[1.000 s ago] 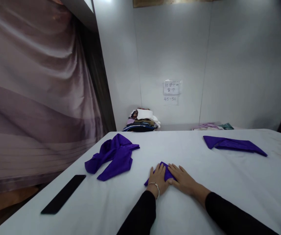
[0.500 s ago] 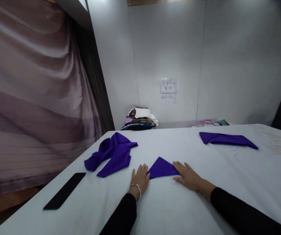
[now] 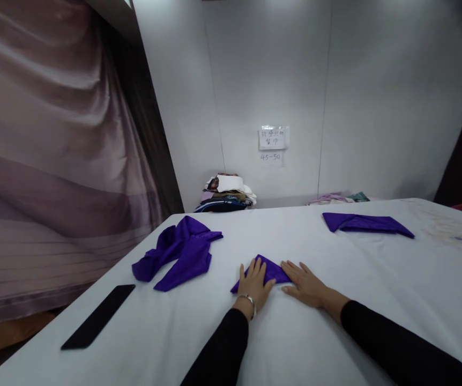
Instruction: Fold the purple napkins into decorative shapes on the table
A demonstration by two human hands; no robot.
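The folded purple triangle lies just past twelve o'clock from you on the white tabletop, its point facing away. Your left hand lies flat across its left half, fingers a little spread, likely to press the layers down. Your right hand, fingers outstretched and thumb apart, covers the corner at three o'clock, seemingly to keep it from sliding; neither hand pinches. From the triangle, a crumpled purple cloth sits toward ten o'clock, a folded purple band toward two, and a black strip toward eight, all clear of your hands.
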